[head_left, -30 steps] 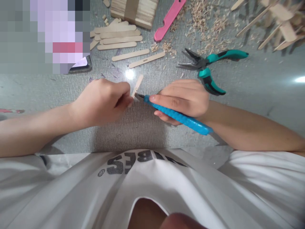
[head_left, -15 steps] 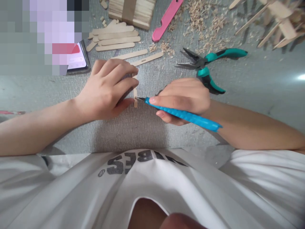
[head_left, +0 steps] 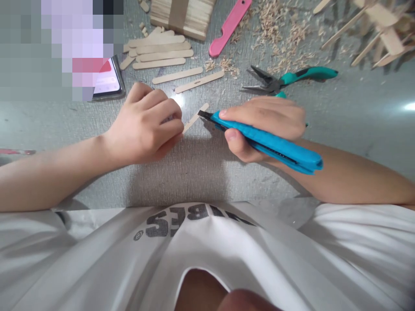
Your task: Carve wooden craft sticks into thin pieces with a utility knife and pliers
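Between the fingertips of my left hand (head_left: pixel 151 123) is one end of a narrow wooden craft stick (head_left: pixel 196 116), which slants up and to the right. My right hand (head_left: pixel 267 125) is closed around a blue utility knife (head_left: pixel 269 140). The knife's dark blade end points left, at the stick's far half; whether it touches the wood I cannot tell. Just above lie two more craft sticks, one plain (head_left: pixel 177 75) and one with a small slot (head_left: pixel 199 82). Part of the held stick is hidden by my left fingers.
Green-handled pliers (head_left: pixel 275 82) lie spread behind my right hand. At the back are a pile of craft sticks (head_left: pixel 162 51), a banded bundle (head_left: pixel 197 19), a pink cutter (head_left: pixel 230 28) and wood shavings (head_left: pixel 279 34). A stick structure (head_left: pixel 382 32) stands far right, a phone (head_left: pixel 108 82) left.
The craft stick has turned from upright to slanting right, its far end now clear of my left fingers, which have curled in. My right hand has moved right and up, rolling the utility knife.
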A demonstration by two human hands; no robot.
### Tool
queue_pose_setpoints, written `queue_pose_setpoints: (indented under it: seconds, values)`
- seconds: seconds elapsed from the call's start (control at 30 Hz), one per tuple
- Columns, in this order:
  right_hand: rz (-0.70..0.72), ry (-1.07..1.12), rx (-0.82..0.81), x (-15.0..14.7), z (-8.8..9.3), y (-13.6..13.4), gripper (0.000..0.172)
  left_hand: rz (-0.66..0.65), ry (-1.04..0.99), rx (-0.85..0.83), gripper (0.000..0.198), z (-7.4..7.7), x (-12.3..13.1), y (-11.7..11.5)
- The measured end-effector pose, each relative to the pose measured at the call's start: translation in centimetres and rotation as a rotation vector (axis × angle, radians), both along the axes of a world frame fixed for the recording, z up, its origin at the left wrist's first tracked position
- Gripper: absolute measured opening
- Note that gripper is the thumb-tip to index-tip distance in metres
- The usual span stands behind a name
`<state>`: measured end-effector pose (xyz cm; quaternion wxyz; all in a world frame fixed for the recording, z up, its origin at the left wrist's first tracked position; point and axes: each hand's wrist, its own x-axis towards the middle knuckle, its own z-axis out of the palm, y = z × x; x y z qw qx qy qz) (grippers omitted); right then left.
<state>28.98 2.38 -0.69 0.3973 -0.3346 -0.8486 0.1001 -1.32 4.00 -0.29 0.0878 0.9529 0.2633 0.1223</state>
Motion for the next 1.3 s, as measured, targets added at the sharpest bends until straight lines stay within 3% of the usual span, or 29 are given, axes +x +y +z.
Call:
queue_pose_setpoints:
  seconds: [0.17,0.3,0.7,0.87,1.13,1.3]
  values:
    - [0.071,0.102,0.060,-0.30,-0.56,0.41,0.023,0.049,-0.127,0.016,0.041,-0.43,0.06,0.44]
    - [0.154,0.102,0.046,-0.34,-0.49,0.48,0.026,0.009,-0.057,-0.028,0.057,-0.57,0.05,0.66]
    - [0.219,0.049,0.056,-0.27,-0.28,0.61,0.022,0.027,0.020,-0.120,0.054,-0.46,-0.11,0.61]
    - [0.271,0.048,0.050,-0.13,-0.67,0.63,0.023,-0.007,0.014,-0.100,0.066,-0.81,-0.28,0.87]
    - [0.283,0.085,0.031,-0.07,-1.05,0.47,0.029,0.061,0.018,-0.120,0.062,-0.68,-0.08,0.53]
    - [0.289,0.068,0.022,-0.16,-0.79,0.52,0.027,0.013,0.015,-0.095,0.068,-0.91,-0.12,0.74]
